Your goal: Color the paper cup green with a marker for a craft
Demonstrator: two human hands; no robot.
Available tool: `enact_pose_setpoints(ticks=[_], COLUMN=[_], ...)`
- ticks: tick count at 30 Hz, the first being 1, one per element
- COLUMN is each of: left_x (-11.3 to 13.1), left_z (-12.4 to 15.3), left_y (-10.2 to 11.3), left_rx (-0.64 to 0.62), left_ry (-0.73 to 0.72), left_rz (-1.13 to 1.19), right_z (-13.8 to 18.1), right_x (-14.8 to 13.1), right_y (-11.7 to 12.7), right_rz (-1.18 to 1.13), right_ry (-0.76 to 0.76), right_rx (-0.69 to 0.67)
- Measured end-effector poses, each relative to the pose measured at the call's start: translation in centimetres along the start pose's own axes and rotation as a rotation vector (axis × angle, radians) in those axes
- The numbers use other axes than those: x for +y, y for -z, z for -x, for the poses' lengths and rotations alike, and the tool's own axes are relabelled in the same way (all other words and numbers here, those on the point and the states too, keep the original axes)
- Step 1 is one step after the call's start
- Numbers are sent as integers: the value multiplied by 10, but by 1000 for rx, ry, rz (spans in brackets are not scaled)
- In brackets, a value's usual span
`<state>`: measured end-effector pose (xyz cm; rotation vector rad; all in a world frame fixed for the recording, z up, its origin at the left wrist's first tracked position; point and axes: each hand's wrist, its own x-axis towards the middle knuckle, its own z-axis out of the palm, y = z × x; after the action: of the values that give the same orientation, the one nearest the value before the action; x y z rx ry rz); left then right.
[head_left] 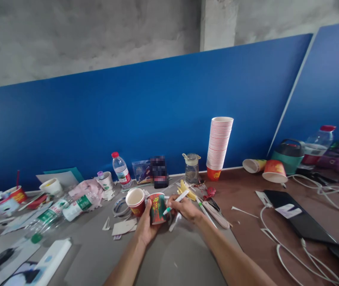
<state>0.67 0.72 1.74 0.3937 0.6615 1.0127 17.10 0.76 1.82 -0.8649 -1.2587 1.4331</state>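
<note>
Beyond the right hand (187,207), against the blue partition (157,115): stack of paper cups (219,145), tall, nested one inside another, lowest one red-orange. Nearer those fingers: lidded clear jar (191,171), contents too dim to tell. Farther right of them: yellow paper cup (259,165) and orange paper cup (274,171), both tipped over.

Just left of the left hand (148,228), near the thumb: red paper cup (135,201), upright, pale inner wall visible. Past that thumb: red-capped bottle (122,171), clear, labelled; also white paper cup (106,182), purple-topped item (100,174) at its mouth. Well left of the fingers: two green-labelled plastic bottles (80,207), lying down.

Painted paper cup (158,209), red with green markings: within the left fingers, which curl closed about its wall, thumb at its left side. Marker pen (176,201), white, green-ended: pinched tightly in the right fingers, green end at the painted wall; contact cannot be told.
</note>
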Motion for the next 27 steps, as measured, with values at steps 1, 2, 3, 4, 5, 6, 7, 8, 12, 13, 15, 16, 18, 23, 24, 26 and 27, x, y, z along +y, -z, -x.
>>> enact_pose_setpoints(ticks=[1,2,3,4,5,6,7,8,12,13,15,16,18,23,24,26,27], left_x=[0,0,0,0,1,1,1,1,0,0,0,0,0,0,0,-1,-1], left_z=[0,0,1,1,2,2,2,3,4,4,4,5,5,2,2,1,0], left_y=[0,-1,-1,-1,-2,-2,-2,-3,-5,-5,-6,-6,-5,-1,0,1,1], left_rx=[-3,-1,0,0,-2,-5,-5,-2,21,17,1,-6,-7,-9,-18,-27,-26], left_ry=[1,0,0,1,2,3,2,-2,-26,-24,-8,0,0,-29,-25,-16,-15], left_rz=[2,2,-2,-8,-12,-14,-15,-14,-5,-6,-7,-2,15,7,0,-9,-9], right_z=[1,3,4,5,7,7,8,8,7,7,6,6,5,3,3,3,3], right_x=[-2,-4,-7,-8,-10,-10,-10,-10,-7,-6,-5,-4,-2,1,2,2,2], right_y=[-1,-1,-2,-3,-3,-3,-3,-3,-3,-3,-3,-3,-2,0,0,-1,-1], right_rz=[2,12,26,37,45,48,41,25,-44,-31,4,3,-36,-8,-2,-24,-40], right_ry=[14,21,16,6,-7,-17,-19,-13,27,25,-3,-20,-27,42,33,12,9], right_rx=[18,18,-2,-32,-61,-80,-81,-69,13,1,-62,-85,-60,3,-34,-86,-81])
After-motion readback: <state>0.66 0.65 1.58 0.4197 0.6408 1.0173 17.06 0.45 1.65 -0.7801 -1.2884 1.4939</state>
